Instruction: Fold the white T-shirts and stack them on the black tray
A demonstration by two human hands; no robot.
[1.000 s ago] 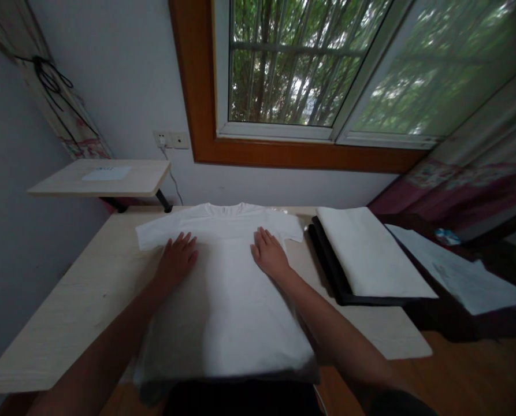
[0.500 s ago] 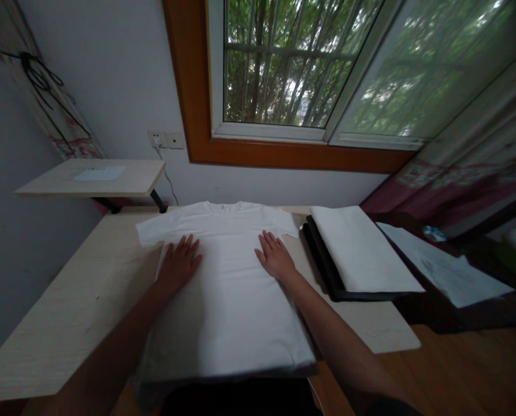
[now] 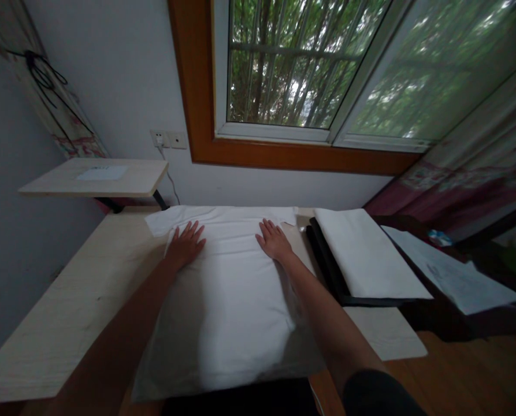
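A white T-shirt (image 3: 236,289) lies spread on the pale wooden table (image 3: 75,300), its sleeves at the far side and its hem by the near edge. My left hand (image 3: 186,245) rests flat on the shirt's upper left, fingers spread, below the left sleeve. On the upper right of the shirt lies my right hand (image 3: 275,240), palm down with the fingers stretched out. Neither hand grips anything. Creases run across the cloth between the hands. The collar does not show at the far edge.
Right of the shirt is a stack of dark folders or boards (image 3: 327,260) topped by a white sheet (image 3: 370,254). Another sheet (image 3: 452,271) lies farther right. A raised shelf (image 3: 140,179) with a paper (image 3: 101,173) stands at the back left, below a wall socket (image 3: 167,139).
Both hands have moved slightly away from me, pushing the shirt towards the wall. The collar has gone out of sight over the far edge, and more creases show.
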